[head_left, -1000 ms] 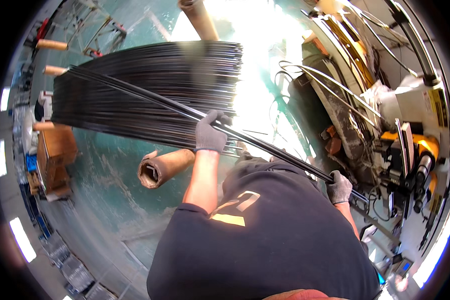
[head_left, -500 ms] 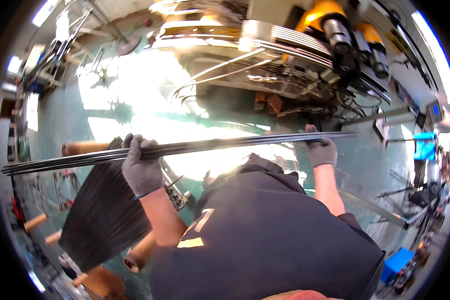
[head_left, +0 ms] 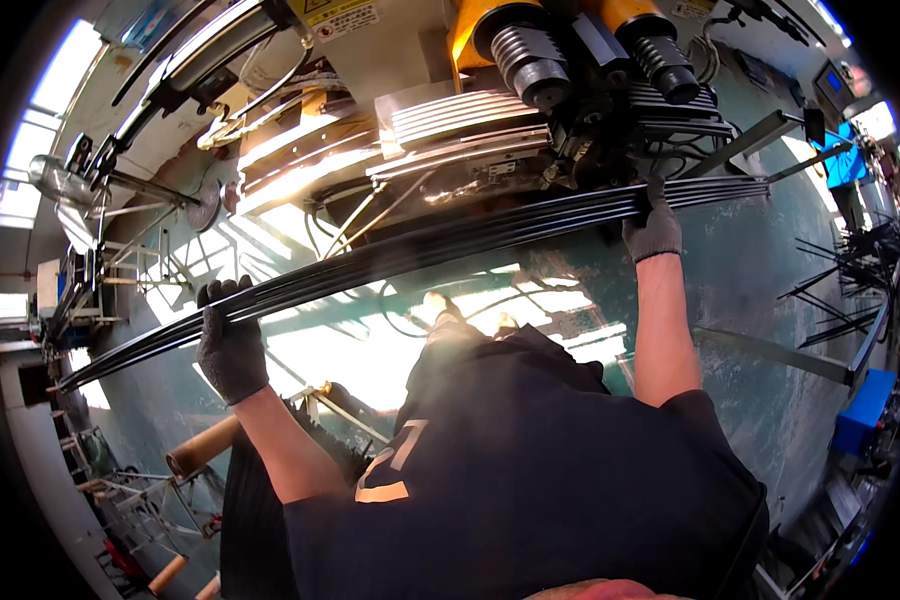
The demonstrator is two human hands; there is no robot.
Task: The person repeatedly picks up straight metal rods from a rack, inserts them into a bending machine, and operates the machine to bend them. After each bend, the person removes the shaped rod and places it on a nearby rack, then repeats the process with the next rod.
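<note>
A bundle of several long, thin black rods (head_left: 420, 252) lies across in front of me, its right end higher in the picture than its left. Gloved in grey, my left hand (head_left: 234, 348) is closed round the bundle near its left end. My right hand (head_left: 655, 228), gloved too, grips the rods near their other end. Below my left forearm, a larger stack of black rods (head_left: 255, 525) is partly hidden by my arm and body.
Ahead stands a machine with orange-and-metal cylinders (head_left: 530, 62) and a ribbed metal bed (head_left: 470, 118). Brown cardboard rolls (head_left: 205, 445) sit at lower left. To the right are a metal frame (head_left: 780, 355), a rack of black rods (head_left: 855, 275) and a blue box (head_left: 863, 410).
The view has turned and moved toward the machine. Both hands still hold the rods, which now slant more, right end up. The large stack has dropped toward the lower edge.
</note>
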